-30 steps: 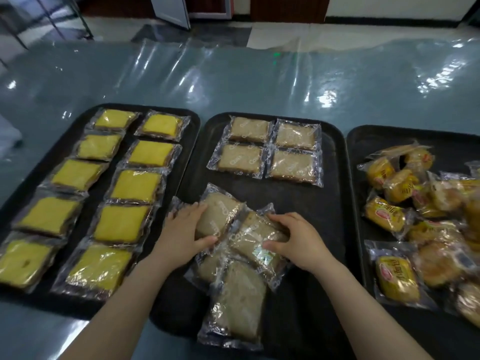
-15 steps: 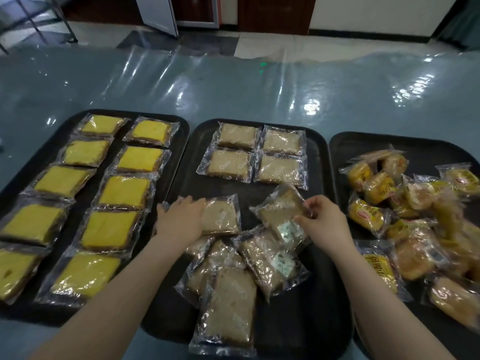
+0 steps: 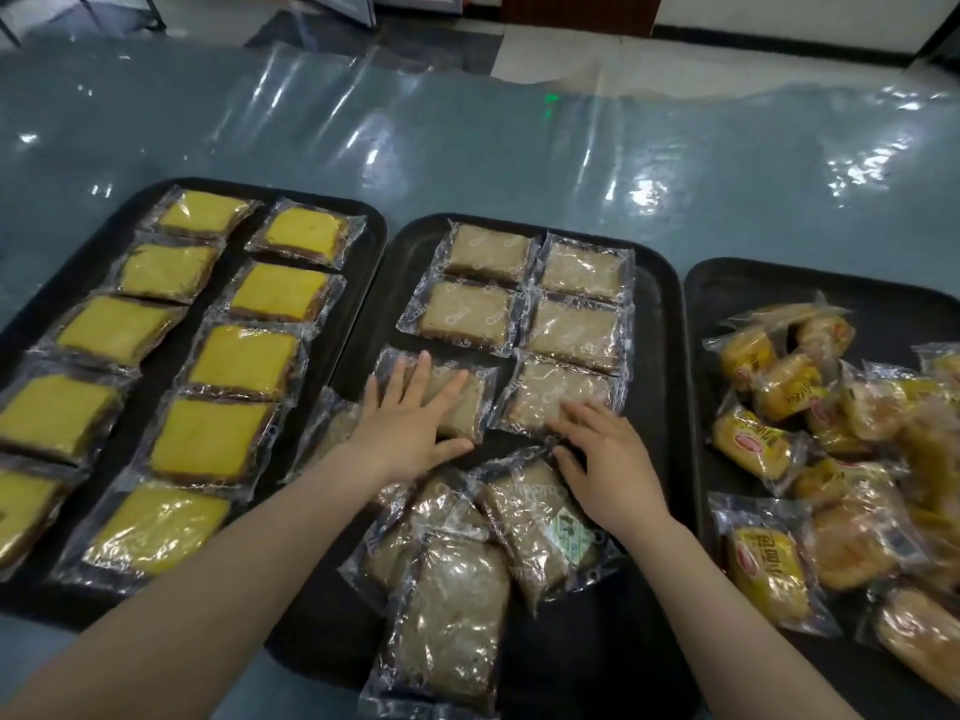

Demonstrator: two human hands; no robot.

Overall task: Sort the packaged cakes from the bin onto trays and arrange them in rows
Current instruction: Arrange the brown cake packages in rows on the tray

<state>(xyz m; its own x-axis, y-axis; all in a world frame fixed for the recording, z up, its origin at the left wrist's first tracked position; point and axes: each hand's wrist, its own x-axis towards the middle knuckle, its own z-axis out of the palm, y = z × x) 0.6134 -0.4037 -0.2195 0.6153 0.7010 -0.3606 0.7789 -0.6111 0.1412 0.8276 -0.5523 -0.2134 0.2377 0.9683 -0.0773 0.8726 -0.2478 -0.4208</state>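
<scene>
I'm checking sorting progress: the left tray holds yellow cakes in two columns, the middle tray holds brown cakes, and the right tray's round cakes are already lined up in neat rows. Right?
Not quite. In the head view the right tray holds its round cakes in a loose, overlapping heap, not in rows. The rest stands: the left tray holds yellow cakes in two columns, and the middle tray holds brown cakes.

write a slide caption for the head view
Left hand and right hand press two wrapped brown cakes into a third row on the middle tray.
</scene>
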